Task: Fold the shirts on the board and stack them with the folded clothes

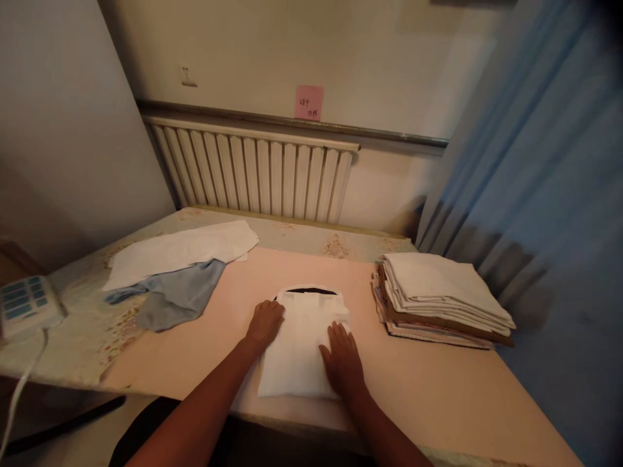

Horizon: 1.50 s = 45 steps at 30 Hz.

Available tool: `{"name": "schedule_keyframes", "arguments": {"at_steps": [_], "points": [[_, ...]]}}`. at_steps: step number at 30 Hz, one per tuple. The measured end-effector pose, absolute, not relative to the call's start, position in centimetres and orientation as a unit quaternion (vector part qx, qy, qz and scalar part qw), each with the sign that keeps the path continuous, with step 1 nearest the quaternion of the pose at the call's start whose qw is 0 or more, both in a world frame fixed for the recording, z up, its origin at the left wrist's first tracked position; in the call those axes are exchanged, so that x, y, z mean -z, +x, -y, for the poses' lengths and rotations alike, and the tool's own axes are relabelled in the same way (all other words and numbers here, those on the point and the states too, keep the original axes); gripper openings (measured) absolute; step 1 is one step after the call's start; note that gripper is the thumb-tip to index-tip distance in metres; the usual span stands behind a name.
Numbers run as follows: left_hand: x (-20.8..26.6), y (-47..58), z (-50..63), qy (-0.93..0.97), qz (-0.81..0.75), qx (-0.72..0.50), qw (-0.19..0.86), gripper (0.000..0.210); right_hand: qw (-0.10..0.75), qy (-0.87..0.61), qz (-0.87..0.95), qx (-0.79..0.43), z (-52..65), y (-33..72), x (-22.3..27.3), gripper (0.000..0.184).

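A folded white garment (299, 350) lies flat in front of me on the pink sheet (204, 353). Its far end curves like a neckline, with a dark strip (311, 291) showing inside. At the garment's upper left edge, my left hand (265, 322) has its fingers bent together and closed on the cloth; its thumb is hidden. My right hand (344, 360) rests open on the right side, palm down with the fingers stretched out.
Folded white and brown cloths form a stack (440, 292) on the right. Loose white cloth (182, 253) and grey-blue cloth (187, 298) lie at the left, near a white power strip (29, 306) with a cord. A radiator (263, 172) and blue curtain (545, 194) border the table.
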<state>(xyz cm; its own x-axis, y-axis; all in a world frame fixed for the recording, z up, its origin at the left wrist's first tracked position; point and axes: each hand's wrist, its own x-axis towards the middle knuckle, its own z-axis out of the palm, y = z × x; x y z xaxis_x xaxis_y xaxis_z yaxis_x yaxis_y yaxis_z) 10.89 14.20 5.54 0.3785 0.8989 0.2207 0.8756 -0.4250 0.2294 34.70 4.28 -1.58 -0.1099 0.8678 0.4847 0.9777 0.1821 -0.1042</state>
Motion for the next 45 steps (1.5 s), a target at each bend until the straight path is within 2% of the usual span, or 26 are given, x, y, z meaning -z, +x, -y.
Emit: {"name": "schedule_keyframes", "arguments": {"at_steps": [6,10,23,31,45], "points": [[-5.2,11.1,-15.5,0.806,-0.579,-0.118,0.037,0.011,0.223,-0.628,0.735,0.125,-4.3,34.7,1.6,0.047],[-5.7,11.4,-15.4,0.824,-0.556,-0.107,0.019,0.014,0.219,-0.629,0.736,0.12,-4.3,34.7,1.4,0.047],[-6.1,13.6,-13.4,0.809,-0.568,-0.143,-0.051,0.03,0.224,-0.631,0.735,0.11,-4.2,34.7,1.2,0.046],[-1.7,19.0,-7.8,0.884,-0.437,-0.168,-0.013,0.041,0.224,-0.626,0.738,0.117,-4.2,34.8,1.5,0.045],[-0.7,18.4,-7.2,0.858,-0.481,-0.18,-0.025,0.047,0.257,-0.627,0.725,0.125,-4.6,35.7,2.2,0.044]]}}
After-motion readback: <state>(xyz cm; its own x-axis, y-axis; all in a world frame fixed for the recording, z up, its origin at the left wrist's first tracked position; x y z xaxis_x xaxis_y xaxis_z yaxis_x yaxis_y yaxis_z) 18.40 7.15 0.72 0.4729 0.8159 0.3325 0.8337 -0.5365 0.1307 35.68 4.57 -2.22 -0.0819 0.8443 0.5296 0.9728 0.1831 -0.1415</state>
